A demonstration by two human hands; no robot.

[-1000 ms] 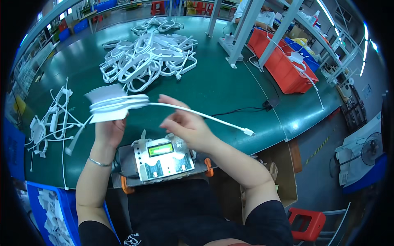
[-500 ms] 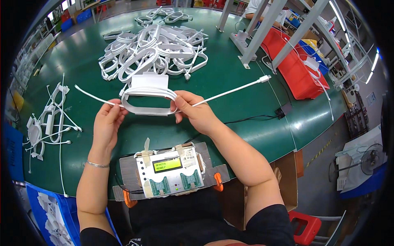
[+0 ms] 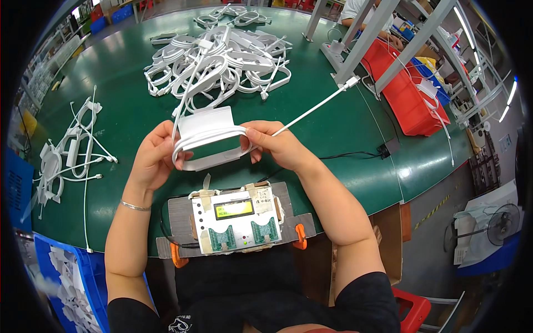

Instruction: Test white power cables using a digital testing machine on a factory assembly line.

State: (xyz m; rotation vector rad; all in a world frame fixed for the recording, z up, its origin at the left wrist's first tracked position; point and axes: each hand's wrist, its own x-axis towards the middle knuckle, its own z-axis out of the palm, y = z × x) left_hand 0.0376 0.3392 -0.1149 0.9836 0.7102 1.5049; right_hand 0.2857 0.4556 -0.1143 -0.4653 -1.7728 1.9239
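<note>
My left hand [image 3: 151, 158] and my right hand [image 3: 277, 145] hold a coiled white cable [image 3: 211, 140] between them, stretched into a flat oval loop over the green table [image 3: 122, 72]. A white paper band [image 3: 206, 119] wraps the coil's top. One cable end with a connector [image 3: 350, 84] sticks out to the upper right. The other end rises toward the pile of coiled white cables [image 3: 222, 61] farther back. Below my hands sits a white tester box [image 3: 236, 219] with a yellow-green display and two green sockets.
Loose white cables [image 3: 66, 150] lie at the table's left. A red bin [image 3: 408, 94] and metal frame posts [image 3: 388, 41] stand at the right. A blue bin of white parts [image 3: 61, 277] sits at lower left. Another person's arm [image 3: 383, 36] shows at the top right.
The coil has come closer to me and now hangs just above the tester box. The free cable end swung up to the right. Both hands stayed on the coil.
</note>
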